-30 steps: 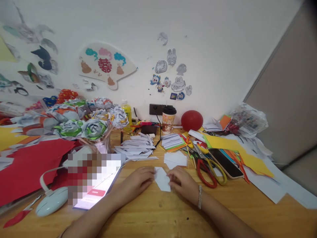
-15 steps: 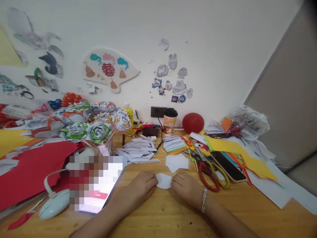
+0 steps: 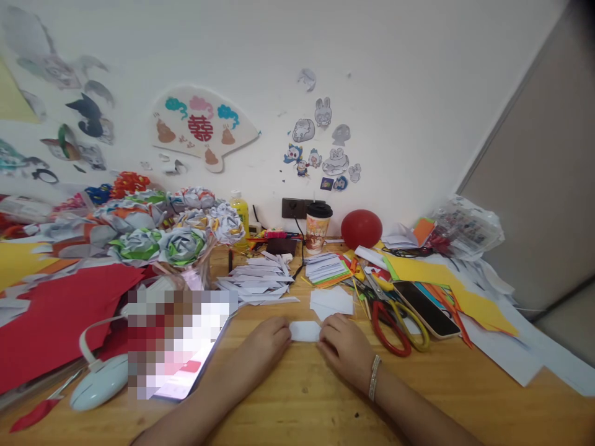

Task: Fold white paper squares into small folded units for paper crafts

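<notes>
A small white piece of paper (image 3: 304, 331), now a narrow folded strip, lies on the wooden table (image 3: 297, 402) between my two hands. My left hand (image 3: 261, 345) has its fingers curled and pressed on the paper's left end. My right hand (image 3: 344, 347), with a bracelet at the wrist, pinches the paper's right end with closed fingers. Just beyond the hands lie a few loose white paper pieces (image 3: 331, 300).
Red-handled scissors (image 3: 388, 328) and a dark phone (image 3: 423, 308) lie right of my hands. A tablet (image 3: 181, 347) and white mouse (image 3: 97, 389) sit at left. Behind are folded paper stacks (image 3: 258, 279), paper flowers (image 3: 158, 229), a cup (image 3: 317, 226), a red ball (image 3: 361, 228), red paper (image 3: 51, 316).
The paper went from a wide pointed shape to a flat narrow strip as both hands folded it down and closed in on its ends.
</notes>
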Demonstrator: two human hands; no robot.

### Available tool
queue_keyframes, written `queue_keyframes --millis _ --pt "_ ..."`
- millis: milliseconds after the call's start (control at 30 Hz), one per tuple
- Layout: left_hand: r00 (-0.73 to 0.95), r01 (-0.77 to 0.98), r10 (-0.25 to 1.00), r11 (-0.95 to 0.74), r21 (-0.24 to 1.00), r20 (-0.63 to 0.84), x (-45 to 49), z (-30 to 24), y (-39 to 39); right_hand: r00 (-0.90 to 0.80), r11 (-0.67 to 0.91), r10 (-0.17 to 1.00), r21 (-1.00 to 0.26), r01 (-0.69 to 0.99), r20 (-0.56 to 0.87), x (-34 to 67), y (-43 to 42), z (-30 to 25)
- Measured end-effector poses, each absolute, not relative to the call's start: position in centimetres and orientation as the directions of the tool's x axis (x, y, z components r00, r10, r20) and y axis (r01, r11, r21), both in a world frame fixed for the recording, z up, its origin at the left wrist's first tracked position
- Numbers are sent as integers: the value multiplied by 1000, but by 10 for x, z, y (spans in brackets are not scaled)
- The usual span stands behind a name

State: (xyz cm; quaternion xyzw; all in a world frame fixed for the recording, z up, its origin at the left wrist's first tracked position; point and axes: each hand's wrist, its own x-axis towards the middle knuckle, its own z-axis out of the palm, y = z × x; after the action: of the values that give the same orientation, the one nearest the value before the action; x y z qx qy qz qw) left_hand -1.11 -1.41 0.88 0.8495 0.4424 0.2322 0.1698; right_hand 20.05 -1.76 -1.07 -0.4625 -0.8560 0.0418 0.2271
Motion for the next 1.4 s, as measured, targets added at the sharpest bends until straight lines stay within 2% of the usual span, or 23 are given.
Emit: queue_keyframes --millis 133,233,533,867,1033,1133,1267,1400 --pt "489 711 824 -567 416 287 -8 -4 -8 -348 461 881 -423 780 319 197 -15 -10" --pt "461 746 843 -537 395 276 -5 -10 -3 -295 408 908 -464 786 299 196 -11 -12" --pt "441 745 877 -477 467 192 -3 -6 -5 -228 299 951 -440 847 207 193 -5 -10" --pt "410 794 888 -460 397 208 3 -3 -7 -233 296 952 -412 862 197 193 -6 -10" --pt "377 846 899 -432 312 222 7 -4 -7 -216 290 950 -377 879 226 190 -5 -13" --pt "438 838 871 -486 249 224 6 -6 -8 -212 286 949 -361 888 232 189 -5 -15" --pt "609 782 774 -622 31 173 5 2 -13 -192 278 947 -364 889 256 190 -5 -17" --pt "618 783 783 -604 -146 76 -2 24 -27 -166 255 955 -391 884 246 192 -5 -16"
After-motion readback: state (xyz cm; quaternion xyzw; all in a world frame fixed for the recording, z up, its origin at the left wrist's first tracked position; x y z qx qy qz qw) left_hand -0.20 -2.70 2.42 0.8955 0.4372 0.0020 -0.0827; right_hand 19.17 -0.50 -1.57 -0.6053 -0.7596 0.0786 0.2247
